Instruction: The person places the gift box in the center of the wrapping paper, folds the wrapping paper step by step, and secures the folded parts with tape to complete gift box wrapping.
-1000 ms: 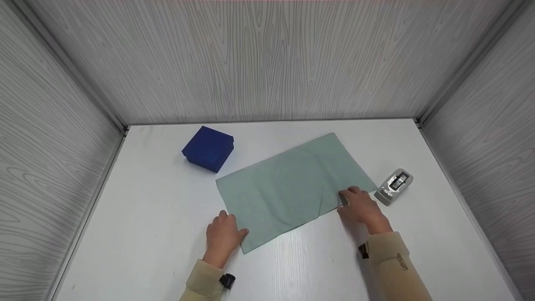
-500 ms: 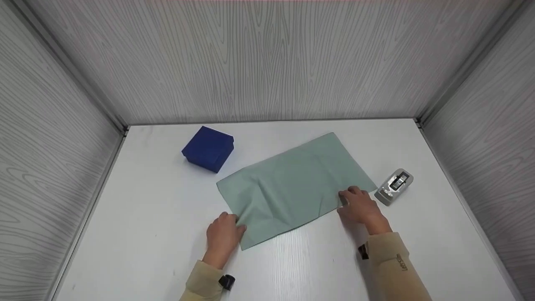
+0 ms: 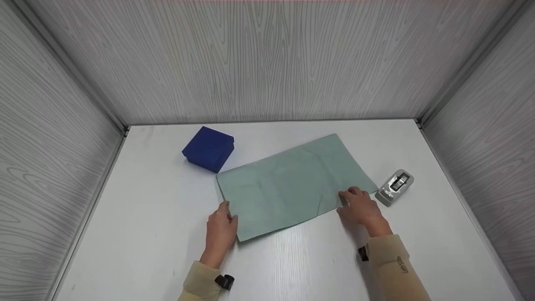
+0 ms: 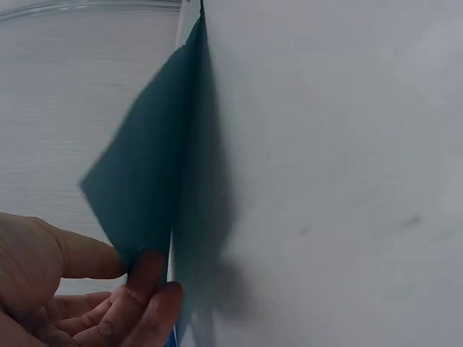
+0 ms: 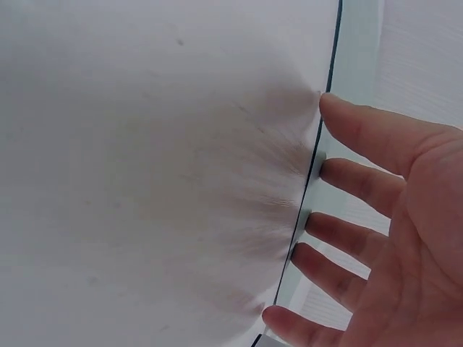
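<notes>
Two bare hands are in my head view, both at one grey-green cloth (image 3: pixel 288 184) that lies on the white table (image 3: pixel 146 221), in the middle, aslant, its right end farther from the person than its left. It is a plain, four-cornered piece, mostly smooth, with a few soft wrinkles toward the left and a short, sharper crease running up from the near edge, not far from the right hand (image 3: pixel 360 207). At the left end it is lifted: a pale sliver shows beneath the edge by the far left corner, and shadow falls under the near left corner. From the left wrist I see that raised part as a stiff-looking flap hanging in a point (it looks a much darker teal there), with its shadow beside it

The left hand (image 3: pixel 220 230) pinches the cloth's left edge between thumb and fingers. The right hand is not closed round anything; its fingers are spread, the tips set along the near edge, toward the right end. A dark blue box (image 3: pixel 209 148) sits just beyond the far left corner, and a grey device (image 3: pixel 394 187) with a black-framed window lies right beside the right corner; whether it touches the cloth I can't tell
</notes>
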`<state>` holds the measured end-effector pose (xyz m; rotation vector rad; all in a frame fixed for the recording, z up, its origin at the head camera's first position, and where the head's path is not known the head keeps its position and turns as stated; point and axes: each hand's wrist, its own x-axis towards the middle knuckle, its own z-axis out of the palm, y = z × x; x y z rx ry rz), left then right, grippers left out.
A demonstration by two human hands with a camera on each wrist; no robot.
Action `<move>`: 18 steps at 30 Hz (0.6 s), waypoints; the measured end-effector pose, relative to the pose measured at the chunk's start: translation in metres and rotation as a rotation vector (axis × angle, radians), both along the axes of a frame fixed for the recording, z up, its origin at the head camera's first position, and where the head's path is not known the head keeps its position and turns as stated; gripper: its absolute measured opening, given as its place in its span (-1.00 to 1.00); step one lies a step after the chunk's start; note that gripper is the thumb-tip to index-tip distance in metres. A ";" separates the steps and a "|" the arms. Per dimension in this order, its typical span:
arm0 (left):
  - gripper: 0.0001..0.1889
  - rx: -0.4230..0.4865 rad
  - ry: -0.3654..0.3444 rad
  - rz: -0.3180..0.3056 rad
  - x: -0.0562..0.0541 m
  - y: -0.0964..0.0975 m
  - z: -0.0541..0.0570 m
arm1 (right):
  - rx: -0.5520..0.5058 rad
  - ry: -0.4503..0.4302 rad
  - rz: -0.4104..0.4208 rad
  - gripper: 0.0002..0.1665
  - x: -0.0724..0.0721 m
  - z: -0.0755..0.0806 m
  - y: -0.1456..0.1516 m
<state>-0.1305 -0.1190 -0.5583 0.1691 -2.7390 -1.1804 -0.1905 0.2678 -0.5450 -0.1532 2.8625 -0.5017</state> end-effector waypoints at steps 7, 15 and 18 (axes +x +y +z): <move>-0.52 0.014 -0.067 0.012 0.001 -0.012 0.006 | -0.045 0.052 -0.042 -0.47 -0.001 0.003 -0.001; -0.53 -0.063 -0.086 0.007 0.005 -0.030 0.009 | 0.004 0.185 -0.129 -0.52 -0.004 0.004 -0.002; -0.53 -0.071 -0.099 0.009 0.006 -0.034 0.009 | 0.097 0.190 -0.168 -0.55 -0.004 0.002 -0.004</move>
